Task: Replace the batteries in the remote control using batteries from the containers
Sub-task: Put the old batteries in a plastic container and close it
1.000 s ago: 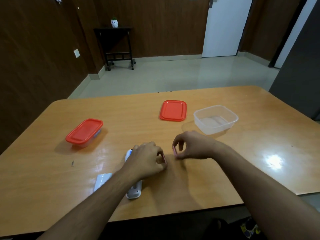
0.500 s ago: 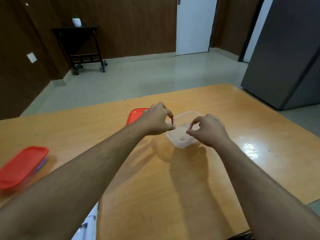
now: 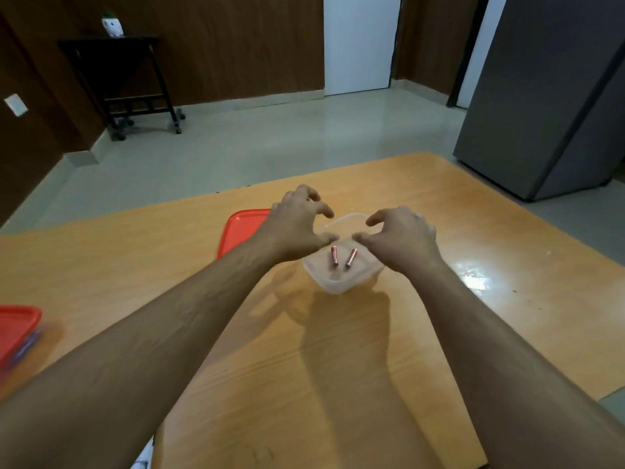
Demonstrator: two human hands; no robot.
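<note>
Two small red batteries [image 3: 334,256] [image 3: 351,258] lie side by side in the clear plastic container [image 3: 341,283] at the middle of the wooden table. My left hand [image 3: 297,222] hovers over the container's left rim with fingers spread and nothing in it. Over the right rim, my right hand [image 3: 399,239] is spread the same way and holds nothing. The container's red lid [image 3: 238,228] lies flat just to its left. A second container with a red lid [image 3: 15,330] shut on it sits at the far left edge. A sliver of the white remote [image 3: 143,460] shows at the bottom edge.
The wooden table [image 3: 338,367] ends close to me at the bottom and runs right to a rounded corner. A grey refrigerator [image 3: 548,96] stands beyond the right side. A dark side table [image 3: 128,82] and a white door [image 3: 360,42] are across the floor.
Both hands carried a battery from near the remote to the clear container, then let go; the batteries now lie inside. My view swung right and forward.
</note>
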